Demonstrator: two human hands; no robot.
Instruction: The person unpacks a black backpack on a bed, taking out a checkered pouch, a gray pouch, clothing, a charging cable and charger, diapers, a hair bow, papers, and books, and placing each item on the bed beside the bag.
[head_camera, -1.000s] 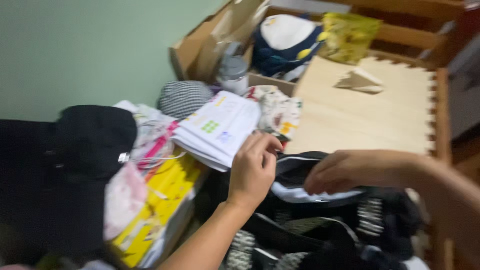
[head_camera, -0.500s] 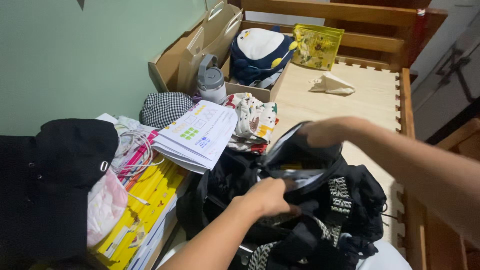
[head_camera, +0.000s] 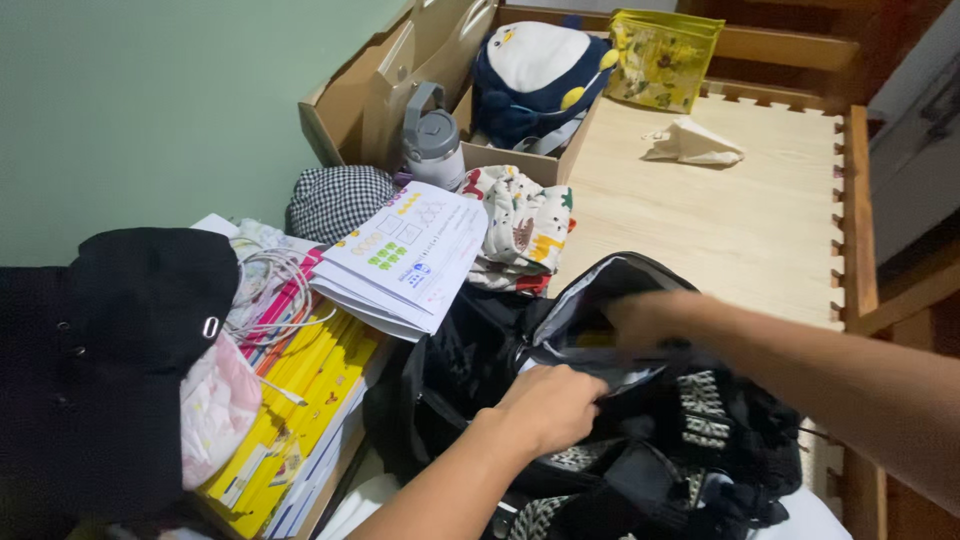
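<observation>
My left hand (head_camera: 548, 402) grips the near rim of the black bag (head_camera: 600, 420), fingers curled over it. My right hand (head_camera: 640, 322) reaches into the open mouth; its grip is blurred, I cannot tell. Papers (head_camera: 405, 255) crowd the left; bare wood bed (head_camera: 720, 220) lies open beyond.
</observation>
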